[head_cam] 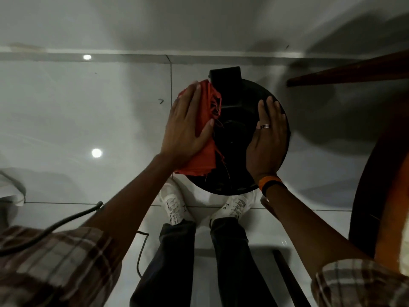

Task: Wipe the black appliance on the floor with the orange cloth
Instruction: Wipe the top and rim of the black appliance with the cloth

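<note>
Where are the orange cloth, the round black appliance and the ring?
orange cloth (pixel 204 159): head view, lower fold.
round black appliance (pixel 234 131): head view, centre of top.
ring (pixel 265 126): head view, band on right hand's finger.

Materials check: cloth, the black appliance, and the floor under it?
Orange cloth: woven fabric, matte; frayed edges and loose threads show. Black appliance: probably moulded plastic, dull satin sheen, smooth round top; metal not ruled out. Floor: glossy pale tiles, likely ceramic; grout lines and mirrored lamp spots.
</note>
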